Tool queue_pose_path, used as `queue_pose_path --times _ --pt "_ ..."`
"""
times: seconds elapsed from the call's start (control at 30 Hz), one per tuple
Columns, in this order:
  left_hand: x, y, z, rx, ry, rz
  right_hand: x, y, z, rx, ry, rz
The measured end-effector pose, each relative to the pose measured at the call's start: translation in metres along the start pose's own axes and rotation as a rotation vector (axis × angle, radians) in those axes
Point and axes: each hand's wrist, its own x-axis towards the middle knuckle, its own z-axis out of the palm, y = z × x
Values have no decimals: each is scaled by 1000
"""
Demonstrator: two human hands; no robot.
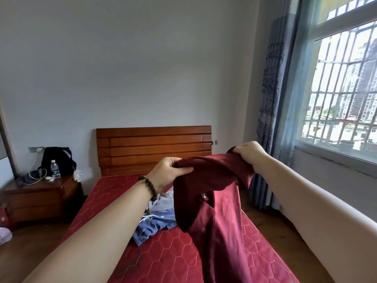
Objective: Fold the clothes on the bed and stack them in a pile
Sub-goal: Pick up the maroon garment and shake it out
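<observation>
Dark red trousers (214,201) hang in the air over the bed, held up by the waistband. My left hand (167,172) grips the waistband's left end and my right hand (252,155) grips its right end. The legs drop down toward the near edge of the red mattress (159,260). Behind the trousers, on the mattress, lie a crumpled blue denim garment (151,225) and a pale grey-white garment (165,199), both partly hidden.
A wooden headboard (153,148) stands at the far end. A bedside cabinet (40,199) on the left carries a black bag (57,158), a water bottle (55,169) and cables. A curtain (271,111) and barred window (342,94) are on the right. Wooden floor runs along both sides.
</observation>
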Motion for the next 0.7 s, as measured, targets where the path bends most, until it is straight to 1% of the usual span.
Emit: queue_pose_path --times 0.07,0.1,0.13,0.17,0.23,0.27,0.3,0.33,0.37,0.4,0.43,0.5,0.6,0.7 --pt "10 12 6 -21 -9 27 -2 10 -2 -262 14 -116" --pt "15 18 10 -10 -27 33 -5 12 0 -339 28 -179" --pt "21 24 14 23 -46 36 -9 11 3 -352 14 -243" --pt "26 29 19 70 -69 33 -15 8 6 -289 -54 -288" --pt "35 39 25 172 -130 23 -28 -2 13 -48 -328 -325" --pt "38 42 27 215 -158 23 -32 -5 16 29 -452 -334" --pt "40 45 27 253 -174 28 -34 -9 19 26 -521 -362" --pt "40 49 27 281 -179 33 -35 -12 20 -18 -536 -412" --pt "40 51 25 285 -174 28 -35 -14 22 -82 -510 -471" --pt "39 54 22 263 -160 14 -34 -16 25 -127 -469 -522" --pt "37 55 18 215 -144 -6 -33 -18 27 -121 -436 -555" --pt "30 55 5 119 -131 -55 -31 -21 33 33 -414 -529" --pt "14 36 -20 122 -145 -148 -26 -27 39 314 -389 -441" --pt "-4 -1 -40 119 -174 -211 -19 -33 42 421 -357 -405"
